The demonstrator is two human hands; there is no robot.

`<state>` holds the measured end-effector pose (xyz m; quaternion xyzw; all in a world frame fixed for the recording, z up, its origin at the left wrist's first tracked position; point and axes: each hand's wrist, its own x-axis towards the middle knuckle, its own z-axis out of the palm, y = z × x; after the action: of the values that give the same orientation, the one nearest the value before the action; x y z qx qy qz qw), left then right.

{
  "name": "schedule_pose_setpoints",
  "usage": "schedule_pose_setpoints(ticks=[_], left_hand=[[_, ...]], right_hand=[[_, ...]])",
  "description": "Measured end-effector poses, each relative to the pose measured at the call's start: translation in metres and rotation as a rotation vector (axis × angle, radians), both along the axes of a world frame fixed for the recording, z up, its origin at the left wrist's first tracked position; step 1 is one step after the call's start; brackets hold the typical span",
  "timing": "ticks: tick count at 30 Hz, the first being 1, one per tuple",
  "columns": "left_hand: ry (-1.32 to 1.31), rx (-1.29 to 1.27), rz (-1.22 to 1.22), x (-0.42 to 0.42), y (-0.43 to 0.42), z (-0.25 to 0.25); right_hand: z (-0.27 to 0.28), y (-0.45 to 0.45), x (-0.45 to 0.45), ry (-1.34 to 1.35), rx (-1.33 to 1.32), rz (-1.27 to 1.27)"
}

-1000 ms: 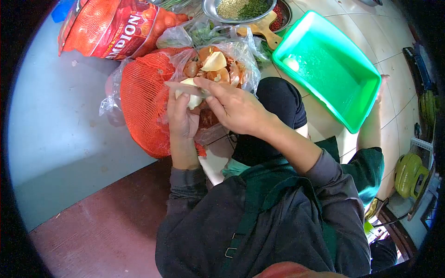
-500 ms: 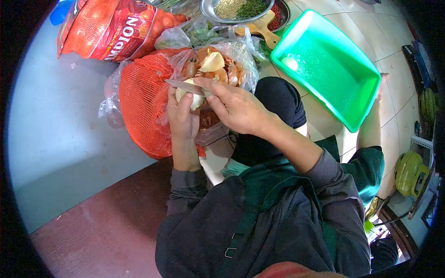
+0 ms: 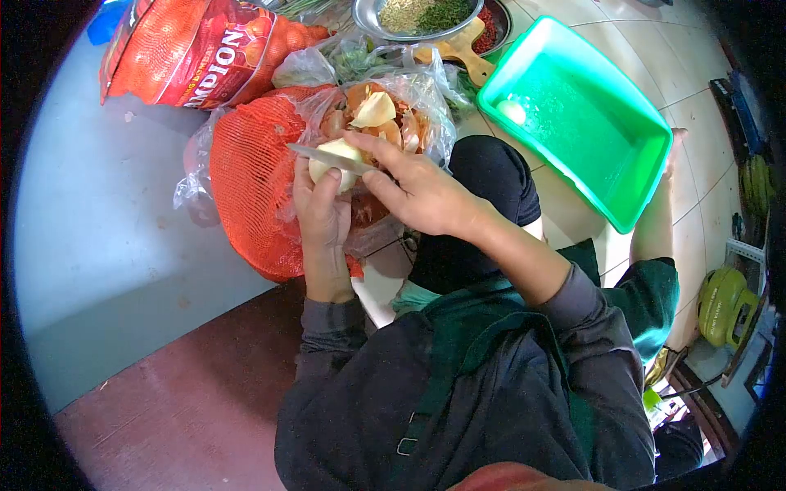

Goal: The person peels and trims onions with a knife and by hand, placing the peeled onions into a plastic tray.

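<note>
A pale peeled onion (image 3: 326, 170) sits in the grip of my left hand (image 3: 322, 211), thumb on its near side. My right hand (image 3: 422, 190) is closed around a knife (image 3: 315, 154), whose handle is hidden by the fingers. The blade lies across the top of the onion and points left. Beneath and beyond both hands is a clear plastic bag (image 3: 440, 114) of brown onion skins (image 3: 411, 131), with a pale peel piece (image 3: 377, 110) on top. An orange mesh sack (image 3: 254, 180) lies just left of my left hand.
A green tub (image 3: 602, 139) at the right holds one peeled onion (image 3: 512, 111). A full onion sack (image 3: 217, 53) stands at the upper left. Beyond are a metal bowl (image 3: 385, 34) of chopped ingredients and a wooden board (image 3: 471, 57). A green gas cylinder (image 3: 722, 307) is far right.
The onion has turned slightly in my left hand, and the knife blade has shifted a little down and left over it. Elsewhere the scene looks the same.
</note>
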<state>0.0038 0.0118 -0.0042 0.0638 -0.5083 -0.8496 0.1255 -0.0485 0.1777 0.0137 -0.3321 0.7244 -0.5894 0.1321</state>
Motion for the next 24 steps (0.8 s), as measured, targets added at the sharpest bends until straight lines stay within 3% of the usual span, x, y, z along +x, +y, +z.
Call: schedule_pose_setpoints(ticks=[6,12,15,21,24], left_hand=[[0.007,-0.115,0.043,-0.001,0.006,0.006],[0.054,-0.119,0.022,-0.002,0.003,0.004],[0.066,-0.066,-0.001,-0.002,0.000,0.001],[0.089,-0.120,0.030,-0.003,0.000,-0.009],[0.061,-0.014,-0.021,-0.001,-0.003,-0.006]], right_hand=[[-0.008,0.003,-0.013,0.036,-0.026,0.106],[-0.013,0.002,-0.017,-0.340,-0.081,0.005],[-0.003,0.006,-0.016,-0.471,-0.057,0.076],[-0.009,-0.003,-0.006,-0.365,-0.144,0.124],[-0.011,-0.003,-0.009,-0.356,-0.128,0.129]])
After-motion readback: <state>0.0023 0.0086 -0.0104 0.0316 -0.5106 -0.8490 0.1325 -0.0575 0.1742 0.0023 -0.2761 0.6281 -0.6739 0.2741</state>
